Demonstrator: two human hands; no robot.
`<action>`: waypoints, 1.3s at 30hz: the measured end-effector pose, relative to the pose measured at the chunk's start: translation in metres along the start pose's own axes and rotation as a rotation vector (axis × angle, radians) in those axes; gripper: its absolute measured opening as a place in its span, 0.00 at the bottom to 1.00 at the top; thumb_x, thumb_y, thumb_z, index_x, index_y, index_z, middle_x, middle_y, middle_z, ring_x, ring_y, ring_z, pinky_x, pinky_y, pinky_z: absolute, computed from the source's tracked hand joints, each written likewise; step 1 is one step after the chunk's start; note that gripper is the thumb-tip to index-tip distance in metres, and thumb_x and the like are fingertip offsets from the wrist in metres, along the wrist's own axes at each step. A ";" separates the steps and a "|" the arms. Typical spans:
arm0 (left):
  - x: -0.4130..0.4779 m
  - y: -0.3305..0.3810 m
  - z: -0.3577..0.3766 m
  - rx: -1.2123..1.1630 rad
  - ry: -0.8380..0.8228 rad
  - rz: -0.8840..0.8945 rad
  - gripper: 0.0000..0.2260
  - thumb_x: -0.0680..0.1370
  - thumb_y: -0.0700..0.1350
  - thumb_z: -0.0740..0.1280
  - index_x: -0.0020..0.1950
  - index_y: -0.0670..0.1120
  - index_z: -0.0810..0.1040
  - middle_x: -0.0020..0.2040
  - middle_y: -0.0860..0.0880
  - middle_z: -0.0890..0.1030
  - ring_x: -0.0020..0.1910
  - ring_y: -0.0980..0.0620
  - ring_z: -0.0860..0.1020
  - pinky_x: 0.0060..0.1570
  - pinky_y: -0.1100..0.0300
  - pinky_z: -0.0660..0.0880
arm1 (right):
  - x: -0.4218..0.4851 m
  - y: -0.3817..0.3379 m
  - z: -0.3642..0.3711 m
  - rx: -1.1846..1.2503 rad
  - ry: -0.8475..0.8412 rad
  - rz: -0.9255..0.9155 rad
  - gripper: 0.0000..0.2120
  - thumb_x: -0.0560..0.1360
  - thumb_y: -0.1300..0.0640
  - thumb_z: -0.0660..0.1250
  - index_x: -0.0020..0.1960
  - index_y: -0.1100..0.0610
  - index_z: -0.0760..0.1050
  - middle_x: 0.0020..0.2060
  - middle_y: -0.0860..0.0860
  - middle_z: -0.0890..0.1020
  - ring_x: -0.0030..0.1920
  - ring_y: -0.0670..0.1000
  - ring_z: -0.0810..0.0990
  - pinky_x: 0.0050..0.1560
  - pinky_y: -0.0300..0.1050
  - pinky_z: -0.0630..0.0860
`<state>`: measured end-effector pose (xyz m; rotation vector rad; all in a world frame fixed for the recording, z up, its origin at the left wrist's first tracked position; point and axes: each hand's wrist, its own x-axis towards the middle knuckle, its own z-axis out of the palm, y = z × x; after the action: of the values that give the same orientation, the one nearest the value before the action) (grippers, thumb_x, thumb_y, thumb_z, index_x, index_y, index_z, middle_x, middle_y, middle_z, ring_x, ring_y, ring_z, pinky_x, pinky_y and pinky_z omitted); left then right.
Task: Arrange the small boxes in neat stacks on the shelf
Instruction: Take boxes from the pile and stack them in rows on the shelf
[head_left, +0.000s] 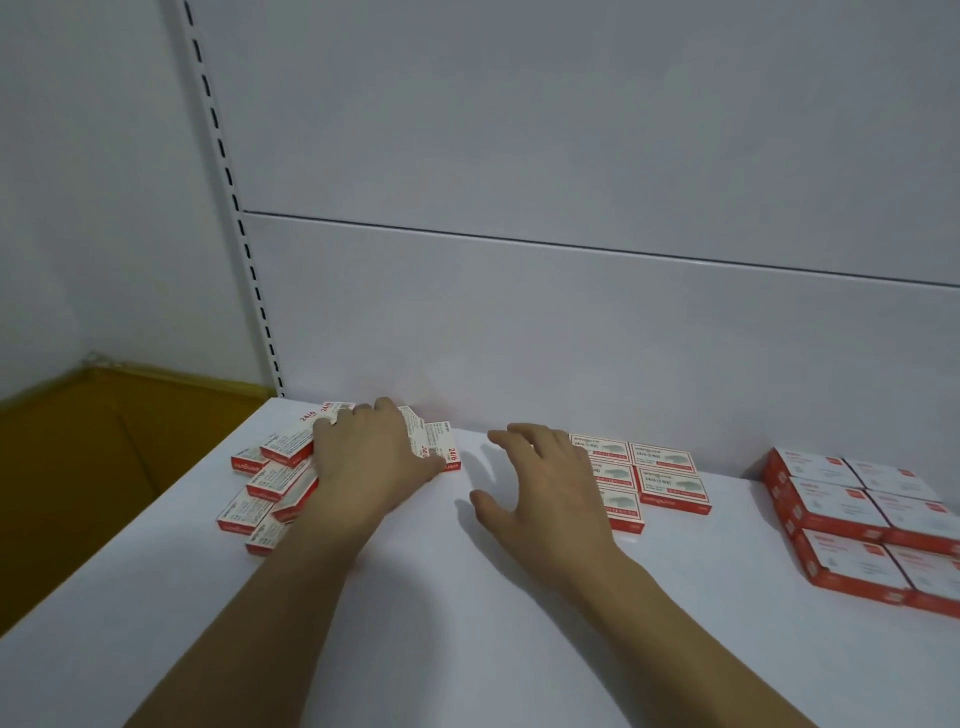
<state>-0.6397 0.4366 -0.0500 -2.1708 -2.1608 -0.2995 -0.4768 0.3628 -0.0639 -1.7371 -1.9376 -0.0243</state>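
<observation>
We note the shelf (467, 623) as smooth, matt white. The boxes (670, 480) look like printed cardboard, faintly satiny. Back panel (571, 312): smooth, slight sheen. The slotted upright (228, 171) appears painted metal.

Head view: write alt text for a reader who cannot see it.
A person's left hand rests on a jumbled pile of small boxes on a white shelf; the right hand, fingers spread, is beside neatly arranged boxes.
</observation>
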 end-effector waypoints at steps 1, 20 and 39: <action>0.000 0.001 -0.002 -0.001 0.005 0.005 0.29 0.69 0.69 0.63 0.60 0.49 0.72 0.58 0.48 0.78 0.58 0.45 0.75 0.58 0.50 0.67 | 0.000 0.001 0.000 0.004 0.010 0.011 0.29 0.69 0.41 0.63 0.66 0.52 0.72 0.64 0.49 0.74 0.65 0.53 0.71 0.67 0.51 0.64; -0.019 0.032 -0.017 -1.115 -0.053 0.212 0.13 0.71 0.42 0.75 0.54 0.51 0.80 0.42 0.55 0.84 0.35 0.57 0.80 0.36 0.64 0.78 | 0.005 0.026 -0.039 0.260 -0.034 0.116 0.31 0.72 0.51 0.71 0.71 0.44 0.64 0.66 0.43 0.69 0.63 0.44 0.71 0.60 0.37 0.67; -0.067 0.088 0.007 -1.213 -0.355 0.476 0.16 0.74 0.42 0.72 0.56 0.58 0.76 0.47 0.57 0.83 0.46 0.57 0.80 0.45 0.64 0.78 | -0.053 0.079 -0.072 0.537 0.102 0.226 0.27 0.67 0.65 0.77 0.62 0.47 0.76 0.55 0.43 0.80 0.44 0.44 0.82 0.44 0.36 0.79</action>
<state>-0.5509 0.3706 -0.0614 -3.4282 -1.5913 -1.6096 -0.3750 0.3021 -0.0488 -1.5360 -1.4848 0.4397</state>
